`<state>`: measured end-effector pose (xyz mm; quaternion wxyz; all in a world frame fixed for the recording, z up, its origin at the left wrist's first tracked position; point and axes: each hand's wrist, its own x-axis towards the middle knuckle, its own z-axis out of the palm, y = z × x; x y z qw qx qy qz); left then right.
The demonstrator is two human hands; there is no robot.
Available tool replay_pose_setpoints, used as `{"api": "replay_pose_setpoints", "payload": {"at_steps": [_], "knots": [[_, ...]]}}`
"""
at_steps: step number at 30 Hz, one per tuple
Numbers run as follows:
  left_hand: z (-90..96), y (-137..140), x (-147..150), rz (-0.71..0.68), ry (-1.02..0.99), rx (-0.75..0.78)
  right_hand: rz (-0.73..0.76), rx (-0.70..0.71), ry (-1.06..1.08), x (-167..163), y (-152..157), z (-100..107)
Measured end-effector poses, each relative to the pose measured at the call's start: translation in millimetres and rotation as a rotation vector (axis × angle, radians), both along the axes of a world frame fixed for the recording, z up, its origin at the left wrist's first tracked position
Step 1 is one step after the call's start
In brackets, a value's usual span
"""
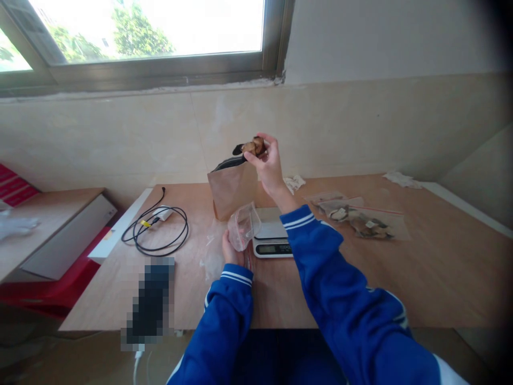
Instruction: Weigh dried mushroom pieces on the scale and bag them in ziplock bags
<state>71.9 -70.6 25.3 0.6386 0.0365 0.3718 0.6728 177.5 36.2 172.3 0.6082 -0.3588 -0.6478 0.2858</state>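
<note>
My right hand [271, 167] is raised and closed on a few brown, dark-edged dried pieces [253, 146] that look like dried mushroom; their exact kind is unclear. They are just above the open top of a standing brown paper bag [231, 188]. Lower down, my left hand [233, 251] grips a clear zip bag [242, 224], its mouth spread open. This bag is in front of the paper bag, by the left side of a white digital scale [272, 249]. My right forearm hides part of the scale.
Filled zip bags [371, 224] of dried pieces lie on the table's right side. Clear plastic bags [212, 256] are left of the scale. A coiled black cable [138, 243] and a pixelated dark device [150, 299] lie farther left. Crumpled white tissue [294, 183] is near the wall.
</note>
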Motion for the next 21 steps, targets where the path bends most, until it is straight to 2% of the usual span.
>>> {"api": "replay_pose_setpoints", "payload": {"at_steps": [3,6,10,14,21], "knots": [[0.9,0,0,0.004,-0.026,-0.009,-0.105,0.146,-0.029,-11,32,7],[0.4,1,-1,0.005,-0.048,-0.012,-0.062,0.238,-0.087,-18,47,0],[2.4,0,-1,0.009,-0.062,-0.019,-0.002,0.261,-0.069,-18,44,-12],[5.3,-2,0,0.01,-0.052,0.001,0.066,0.277,-0.175,-12,37,-11],[1.6,0,0,-0.01,0.009,0.025,0.033,0.256,-0.268,-7,35,-12]]}}
